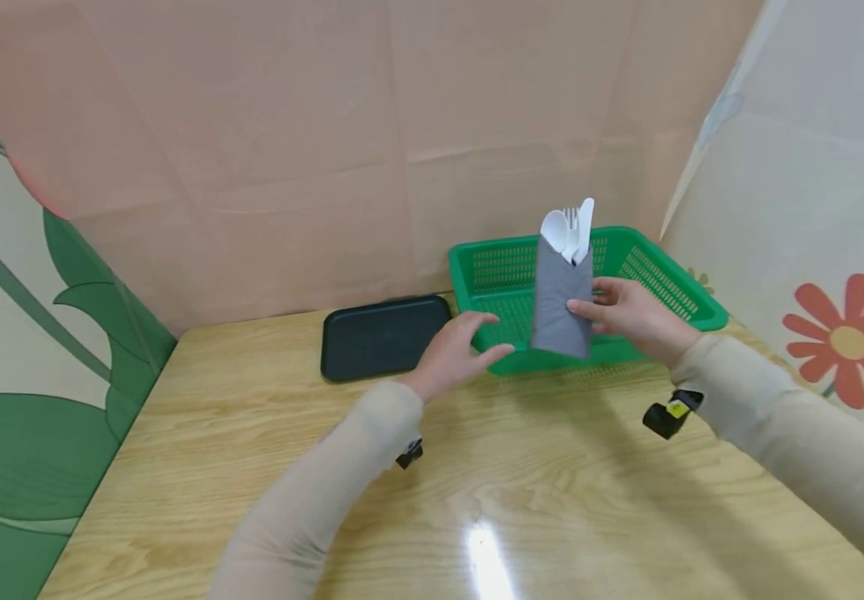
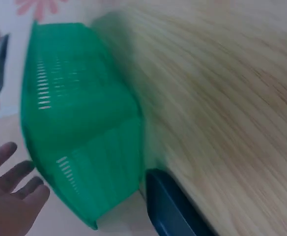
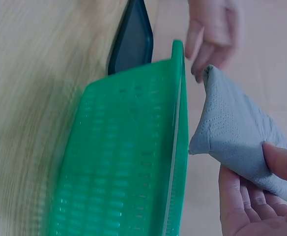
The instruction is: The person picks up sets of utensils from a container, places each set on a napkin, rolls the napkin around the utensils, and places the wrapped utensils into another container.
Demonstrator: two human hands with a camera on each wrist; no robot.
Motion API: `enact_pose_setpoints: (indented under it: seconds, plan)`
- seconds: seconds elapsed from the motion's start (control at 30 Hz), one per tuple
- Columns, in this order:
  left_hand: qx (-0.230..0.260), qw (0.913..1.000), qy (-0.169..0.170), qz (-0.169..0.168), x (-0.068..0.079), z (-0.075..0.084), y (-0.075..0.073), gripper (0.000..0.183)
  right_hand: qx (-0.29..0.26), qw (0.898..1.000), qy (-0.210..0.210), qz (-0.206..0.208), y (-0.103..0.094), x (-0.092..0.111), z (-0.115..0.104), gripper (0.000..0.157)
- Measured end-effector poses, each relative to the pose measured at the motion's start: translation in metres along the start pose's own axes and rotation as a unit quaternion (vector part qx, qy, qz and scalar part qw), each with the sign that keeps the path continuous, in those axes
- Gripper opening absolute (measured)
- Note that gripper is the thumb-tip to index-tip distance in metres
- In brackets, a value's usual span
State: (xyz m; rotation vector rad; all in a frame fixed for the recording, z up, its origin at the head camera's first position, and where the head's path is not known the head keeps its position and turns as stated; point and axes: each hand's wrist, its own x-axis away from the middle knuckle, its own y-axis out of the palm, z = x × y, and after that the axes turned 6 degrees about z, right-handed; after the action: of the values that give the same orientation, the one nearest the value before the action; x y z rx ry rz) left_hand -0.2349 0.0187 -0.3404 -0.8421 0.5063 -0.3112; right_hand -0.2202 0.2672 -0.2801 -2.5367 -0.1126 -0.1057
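My right hand [image 1: 637, 315] pinches a folded grey napkin pouch [image 1: 561, 304] by its right edge, thumb in front and fingers behind. A white plastic spoon [image 1: 555, 231], fork [image 1: 571, 229] and knife [image 1: 585, 223] stick out of its top. The pouch is held upright in front of the green basket [image 1: 544, 361]. To its left, my left hand [image 1: 456, 354] is raised near the basket's left front corner, thumb and fingers spread and holding nothing. In the right wrist view the pouch's lower end [image 3: 227, 118] points toward the left hand [image 3: 215, 34].
A black rectangular tray [image 1: 382, 337] lies on the wooden table [image 1: 252, 433], left of the basket. Behind both stands a pinkish covered wall [image 1: 289, 167]. At the right is a pale panel with a red flower [image 1: 847, 342].
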Motion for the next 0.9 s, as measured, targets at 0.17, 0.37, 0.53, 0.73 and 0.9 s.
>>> enact_pose_setpoints:
  seconds: [0.17,0.37,0.53,0.73,0.9]
  plan:
    - [-0.128,0.9902,0.048,-0.030,0.007,-0.008,0.008,0.055,0.003,1.000,-0.004,-0.002,-0.004,-0.006,0.003,0.068]
    - [-0.167,0.9829,0.078,-0.004,0.011,-0.014,0.016,0.043,0.006,1.000,-0.005,-0.002,-0.004,-0.011,0.004,0.069]
    - [-0.182,0.9786,0.095,0.018,0.011,-0.015,0.020,0.039,0.013,1.000,0.000,-0.007,-0.006,-0.014,0.004,0.070]
    - [-0.198,0.9734,0.111,0.031,0.011,-0.015,0.024,0.037,0.021,1.000,0.000,-0.017,-0.009,-0.019,0.002,0.070]
    - [-0.206,0.9711,0.115,0.040,0.012,-0.015,0.023,0.035,0.016,1.000,-0.005,-0.023,-0.010,-0.027,-0.006,0.073]
